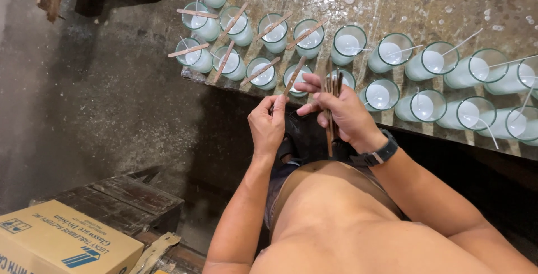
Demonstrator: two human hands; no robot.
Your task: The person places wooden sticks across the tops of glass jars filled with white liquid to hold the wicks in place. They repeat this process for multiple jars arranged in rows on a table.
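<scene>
Hands: left [267,127] pinches one stick [293,77]; right [344,114] grips stick bundle [334,91].

The worktop [392,5] is a worn, mottled slab, brownish and scuffed, splashed with pale wax drips toward its far side. Two rows of clear glass tumblers [347,44] filled with white wax stand directly on it, close beside one another and running along its near edge. The tumblers at the left end carry flat wooden sticks [188,51] laid across their rims; those at the right have thin white wicks [462,43] leaning out over the rim. Below the worktop, the grey concrete floor [95,94] carries a dark wooden pallet [134,195], and a cardboard box [61,240] sits at the lower left, just beside a loose piece of wood [154,251]
</scene>
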